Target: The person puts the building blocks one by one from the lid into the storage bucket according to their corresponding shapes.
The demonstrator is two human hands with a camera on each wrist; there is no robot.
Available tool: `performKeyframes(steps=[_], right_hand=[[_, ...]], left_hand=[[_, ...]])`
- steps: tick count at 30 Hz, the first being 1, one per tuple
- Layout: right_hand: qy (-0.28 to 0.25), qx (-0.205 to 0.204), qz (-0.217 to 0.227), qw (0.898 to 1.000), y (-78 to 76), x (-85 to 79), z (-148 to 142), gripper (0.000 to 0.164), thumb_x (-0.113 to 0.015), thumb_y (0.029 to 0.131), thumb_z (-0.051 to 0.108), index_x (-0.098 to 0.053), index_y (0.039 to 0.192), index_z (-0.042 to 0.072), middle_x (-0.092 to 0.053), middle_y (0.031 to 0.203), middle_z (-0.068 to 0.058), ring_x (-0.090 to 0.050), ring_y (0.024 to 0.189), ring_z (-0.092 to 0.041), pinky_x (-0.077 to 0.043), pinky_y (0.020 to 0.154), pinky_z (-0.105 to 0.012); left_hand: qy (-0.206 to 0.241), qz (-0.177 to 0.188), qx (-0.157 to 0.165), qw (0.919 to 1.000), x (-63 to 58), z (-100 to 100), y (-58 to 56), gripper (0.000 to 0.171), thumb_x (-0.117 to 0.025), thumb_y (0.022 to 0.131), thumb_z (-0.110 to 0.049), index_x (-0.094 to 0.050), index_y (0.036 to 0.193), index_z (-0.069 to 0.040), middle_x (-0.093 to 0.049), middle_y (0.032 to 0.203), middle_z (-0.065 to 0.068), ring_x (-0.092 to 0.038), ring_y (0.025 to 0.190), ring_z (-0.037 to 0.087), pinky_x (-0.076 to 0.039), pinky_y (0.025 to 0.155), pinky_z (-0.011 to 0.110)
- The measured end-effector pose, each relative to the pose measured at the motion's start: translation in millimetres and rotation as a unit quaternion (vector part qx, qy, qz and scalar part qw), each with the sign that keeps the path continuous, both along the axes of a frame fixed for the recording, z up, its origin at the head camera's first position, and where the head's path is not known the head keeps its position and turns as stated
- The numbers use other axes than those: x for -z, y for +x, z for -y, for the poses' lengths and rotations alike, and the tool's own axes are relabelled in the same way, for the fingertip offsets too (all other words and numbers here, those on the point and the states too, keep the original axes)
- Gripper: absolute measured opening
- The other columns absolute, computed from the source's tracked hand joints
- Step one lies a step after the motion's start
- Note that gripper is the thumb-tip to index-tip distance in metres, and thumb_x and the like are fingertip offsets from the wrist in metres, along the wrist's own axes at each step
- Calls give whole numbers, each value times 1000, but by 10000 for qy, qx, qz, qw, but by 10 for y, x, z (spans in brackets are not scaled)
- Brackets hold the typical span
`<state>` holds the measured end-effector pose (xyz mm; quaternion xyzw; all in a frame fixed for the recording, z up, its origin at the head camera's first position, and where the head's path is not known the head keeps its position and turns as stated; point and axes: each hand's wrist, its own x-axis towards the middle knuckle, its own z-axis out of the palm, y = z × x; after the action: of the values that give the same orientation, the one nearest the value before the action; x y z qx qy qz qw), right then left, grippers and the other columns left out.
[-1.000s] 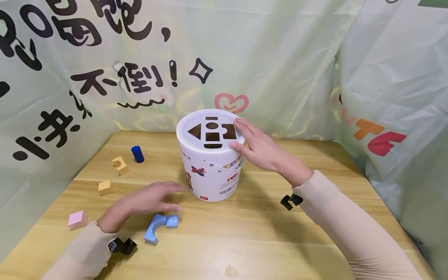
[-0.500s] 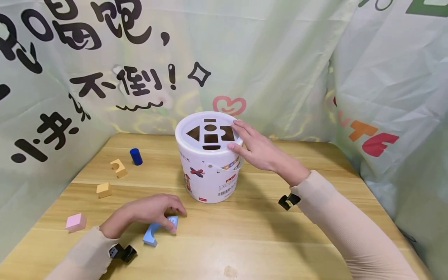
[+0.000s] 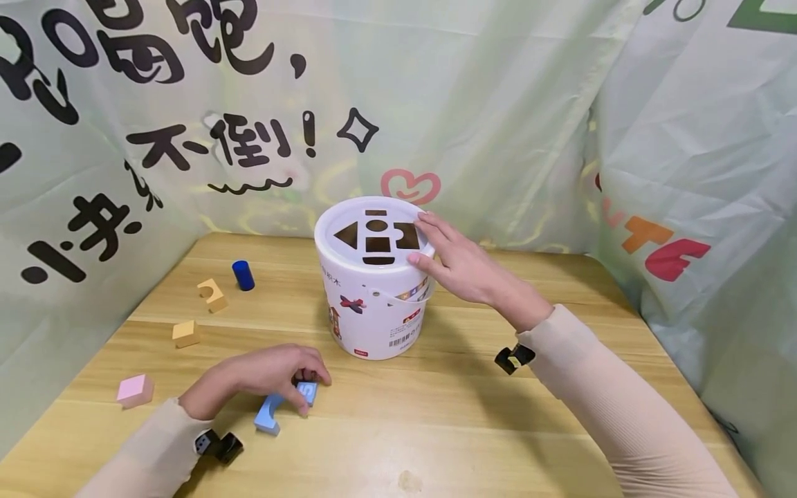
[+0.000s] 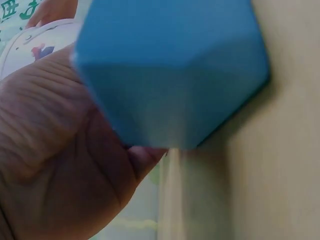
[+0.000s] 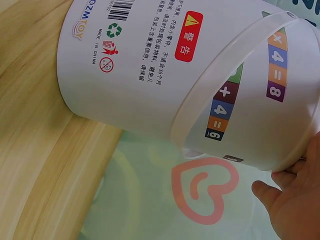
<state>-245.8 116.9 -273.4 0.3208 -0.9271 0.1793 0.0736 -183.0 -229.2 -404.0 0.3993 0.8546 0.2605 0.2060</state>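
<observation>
My left hand is low over the table, thumb and fingers curled around a small light-blue block marked with a 5. Beside that block lies a blue arch block, partly hidden under the hand; a blue block face fills much of the left wrist view, in front of the palm. My right hand rests on the right rim of a white bucket, fingers extended over its lid edge. The lid has several shaped holes, including a triangle, a circle and rectangles.
To the left on the wooden table lie a dark blue cylinder, a yellow notched block, a yellow block and a pink block. Printed curtains hang behind and at the sides.
My left hand has moved down from beside the bucket to the small blue block, and its thumb and fingers have curled around it. The right hand stays on the bucket rim.
</observation>
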Motion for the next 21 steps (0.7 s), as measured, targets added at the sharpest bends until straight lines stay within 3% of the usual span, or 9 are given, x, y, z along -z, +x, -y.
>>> performKeyframes(steps=[5, 13, 21], right_hand=[[-15, -18, -3, 10000, -7, 5, -7, 77, -34, 99, 63, -23, 157, 14, -12, 163, 0, -18, 147, -26, -29, 109, -60], [-67, -75, -40, 9999, -21, 8, -18, 76, -35, 99, 62, -24, 156, 13, -13, 163, 0, -19, 146, -26, -30, 109, -58], [-72, -45, 10, 10000, -26, 12, -7, 76, -35, 98, 63, -24, 156, 15, -13, 163, 1, -20, 146, -27, -30, 109, -58]], left_hand=[[35, 192, -163, 9997, -25, 61, -25, 34, -84, 77, -30, -68, 105, -21, -58, 98, -14, -55, 85, 6, -50, 77, 25], [251, 96, -175, 9995, -25, 103, -73, 23, -80, 82, -25, -68, 101, -23, -59, 92, -13, -54, 80, 10, -49, 71, 25], [774, 367, -446, 9953, -28, 119, -87, 20, -78, 85, -22, -66, 102, -22, -67, 95, -11, -64, 87, 11, -54, 80, 32]])
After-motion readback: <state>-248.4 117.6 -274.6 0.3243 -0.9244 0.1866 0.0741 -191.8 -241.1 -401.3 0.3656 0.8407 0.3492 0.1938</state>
